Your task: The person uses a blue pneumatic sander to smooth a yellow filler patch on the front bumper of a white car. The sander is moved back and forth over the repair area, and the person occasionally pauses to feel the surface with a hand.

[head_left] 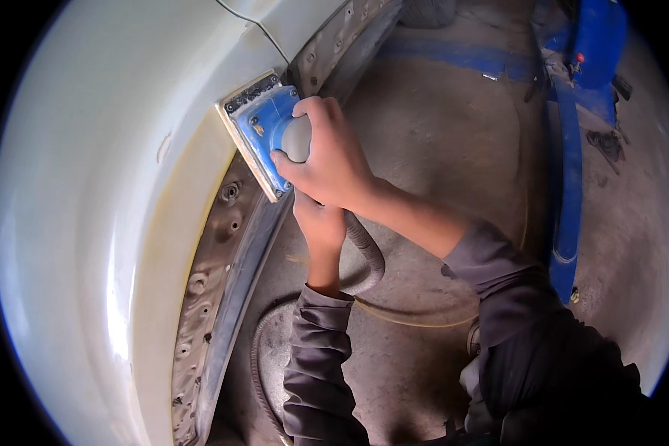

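A blue rectangular sander [264, 123] with a grey round grip rests with its pad against the edge of a pale car body panel [82, 186]. My right hand [327, 152] is wrapped over the grey grip, thumb on the near side and fingers over the far side. Just below it, my left hand [320, 223] is closed around the sander's rear end, where the hose joins; its fingers are mostly hidden. The ribbed grey hose [366, 249] leaves beside my left wrist and curls down behind my left forearm. A yellowish-edged strip runs along the panel below the pad.
A bare metal sill [215, 275] with holes runs along the panel's lower edge. Beyond lies the dusty concrete floor [438, 141], where a thin yellowish hose [416, 322] curves. A blue metal frame [565, 186] stands to the right, with a blue beam [461, 56] at the back.
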`<state>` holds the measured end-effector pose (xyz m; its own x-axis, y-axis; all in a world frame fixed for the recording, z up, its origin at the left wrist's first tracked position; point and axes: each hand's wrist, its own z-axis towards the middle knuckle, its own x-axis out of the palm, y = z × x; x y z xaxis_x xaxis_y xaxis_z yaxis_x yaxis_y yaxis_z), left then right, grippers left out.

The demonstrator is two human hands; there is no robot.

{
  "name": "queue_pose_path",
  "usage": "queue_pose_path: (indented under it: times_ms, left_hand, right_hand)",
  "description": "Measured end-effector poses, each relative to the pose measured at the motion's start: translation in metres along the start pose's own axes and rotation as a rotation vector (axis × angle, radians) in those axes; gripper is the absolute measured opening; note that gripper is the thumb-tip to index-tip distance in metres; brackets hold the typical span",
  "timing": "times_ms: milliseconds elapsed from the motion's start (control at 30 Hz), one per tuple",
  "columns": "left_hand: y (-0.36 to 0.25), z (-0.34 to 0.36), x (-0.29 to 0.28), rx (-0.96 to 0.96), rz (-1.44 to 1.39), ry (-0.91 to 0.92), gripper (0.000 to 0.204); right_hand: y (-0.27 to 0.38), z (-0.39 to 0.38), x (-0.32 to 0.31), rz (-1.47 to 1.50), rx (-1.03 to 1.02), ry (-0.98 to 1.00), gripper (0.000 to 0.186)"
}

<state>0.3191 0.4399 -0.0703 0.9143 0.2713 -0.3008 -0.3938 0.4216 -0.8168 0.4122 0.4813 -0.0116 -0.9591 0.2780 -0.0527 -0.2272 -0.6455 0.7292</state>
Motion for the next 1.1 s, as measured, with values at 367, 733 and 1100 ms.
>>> queue_pose_path:
  times_ms: [367,733,1100]
  left_hand:
    - [0.0,-0.009,-0.017,0.117,0.007,0.048,0.049]
    - [-0.025,0.038,0.001,0.001,0.1,0.064,0.053]
    - [-0.005,0.025,0.005,0.017,0.082,0.083,0.035]
  right_hand:
    - [0.018,-0.004,0.003,-0.036,-0.107,0.034,0.058]
    - [0.001,0.032,-0.004,-0.077,0.054,-0.15,0.056]
    - [-0.014,0.017,0.002,-0.031,0.011,-0.121,0.058]
